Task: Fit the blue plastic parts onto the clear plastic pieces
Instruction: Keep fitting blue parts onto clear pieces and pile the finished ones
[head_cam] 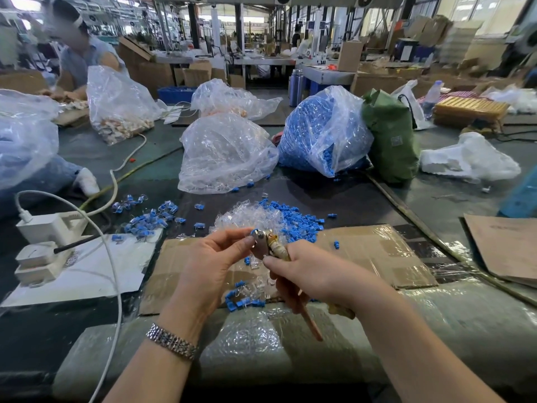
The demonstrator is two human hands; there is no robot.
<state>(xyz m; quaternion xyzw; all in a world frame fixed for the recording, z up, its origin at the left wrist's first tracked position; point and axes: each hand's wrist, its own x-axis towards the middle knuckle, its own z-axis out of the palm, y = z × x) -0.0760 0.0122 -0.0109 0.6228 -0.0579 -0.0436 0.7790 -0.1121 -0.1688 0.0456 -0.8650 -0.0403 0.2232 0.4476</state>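
Note:
My left hand (215,257) pinches a small blue plastic part (254,231) at the metal jaws of a pair of pliers (266,242). My right hand (305,271) grips the pliers' tape-wrapped handles, one of which sticks out below the palm. Just beyond the hands lies a heap of clear plastic pieces (247,219) beside loose blue parts (299,221). Fitted blue-and-clear pieces (148,219) are scattered to the left, and a few more (241,298) lie under my hands on the cardboard (374,251).
A bag of blue parts (319,135) and a bag of clear pieces (223,155) stand behind the heaps. A white power strip (46,248) with cables sits at left. A green bag (392,135) is at right. Another person (81,56) works at far left.

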